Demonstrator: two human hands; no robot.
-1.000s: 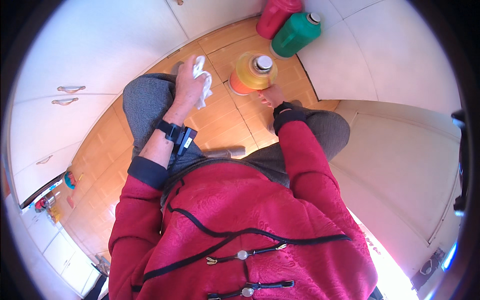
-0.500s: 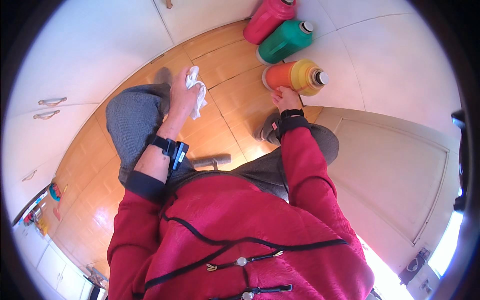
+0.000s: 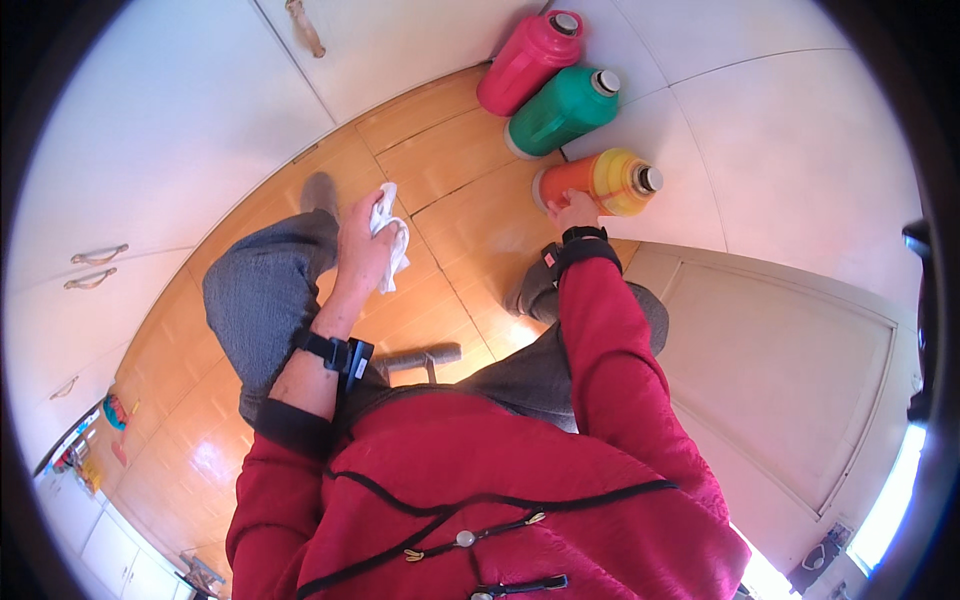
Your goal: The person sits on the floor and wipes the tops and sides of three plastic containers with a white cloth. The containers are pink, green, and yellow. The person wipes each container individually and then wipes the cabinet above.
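My left hand (image 3: 362,247) is closed round a crumpled white cloth (image 3: 392,240), which hangs out past the fingers above the floor. At the near side of an orange and yellow thermos flask (image 3: 617,183) is my right hand (image 3: 577,211), its fingers curled against the lower orange part. Whatever part of the flask the fingers grip is mostly hidden by the hand. The flask has a silvery cap and stands nearest me in a row. Beyond it stand a green thermos flask (image 3: 562,112) and a pink thermos flask (image 3: 530,62).
White cabinet doors (image 3: 180,130) with metal handles rise on the left and ahead. White panelling (image 3: 770,140) stands behind the flasks, and a pale door (image 3: 780,370) is on the right. A low stool (image 3: 425,356) shows between my legs, on the wooden floor (image 3: 440,240).
The view has shifted, so most things sit lower in the picture. My right hand has moved further onto the orange and yellow flask, which sits slightly farther right. The cloth stays in my left hand.
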